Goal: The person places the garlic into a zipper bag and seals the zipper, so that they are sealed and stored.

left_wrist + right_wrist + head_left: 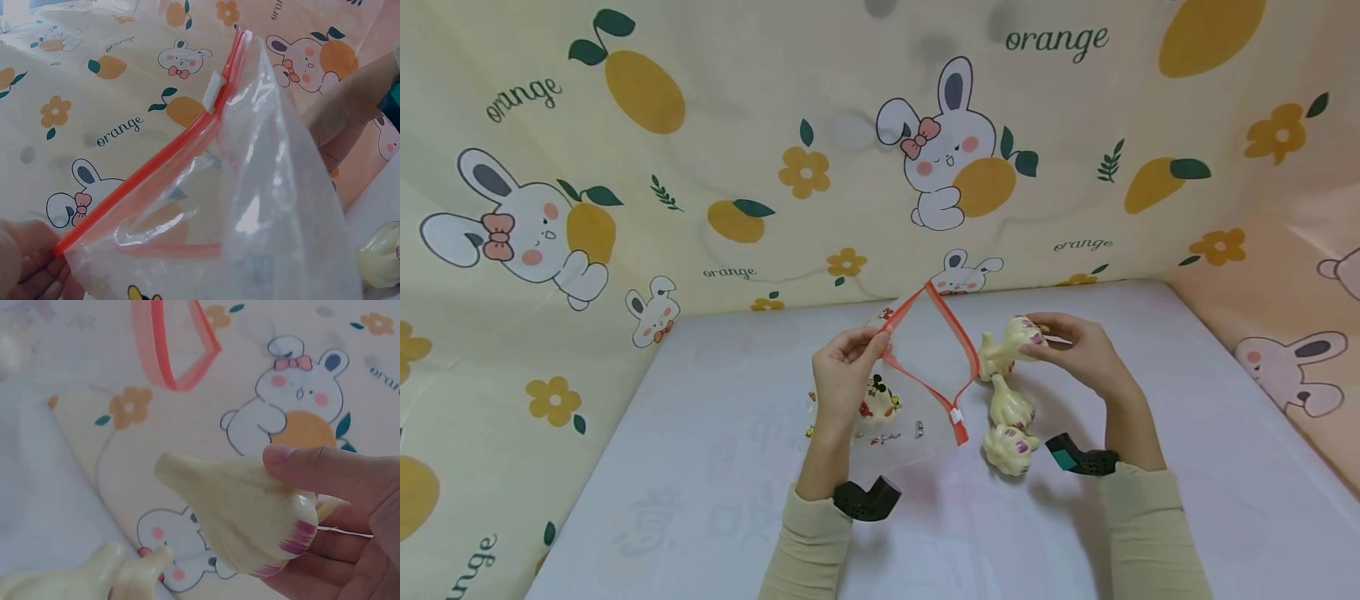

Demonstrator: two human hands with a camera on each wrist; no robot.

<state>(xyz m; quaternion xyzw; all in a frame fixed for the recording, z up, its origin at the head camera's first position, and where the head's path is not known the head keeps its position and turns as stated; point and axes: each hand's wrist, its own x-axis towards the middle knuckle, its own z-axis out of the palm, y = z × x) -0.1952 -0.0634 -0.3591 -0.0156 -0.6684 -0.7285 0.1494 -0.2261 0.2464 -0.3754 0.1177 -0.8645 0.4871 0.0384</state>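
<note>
A clear zip bag (887,425) with a red zipper edge and cartoon prints stands with its mouth spread wide. My left hand (846,371) pinches the bag's red rim at its left side. In the left wrist view a white slider (214,92) sits on the red zipper. My right hand (1078,346) grips a garlic bulb (244,506), cream with purple streaks, held up just right of the bag's opening. Below it, several more garlic bulbs (1011,408) lie in a row on the table, close to the bag's right edge.
The table (700,475) has a pale, glossy cover. A cream backdrop (850,83) printed with rabbits and oranges rises behind it and along both sides. Each wrist wears a black camera (867,498).
</note>
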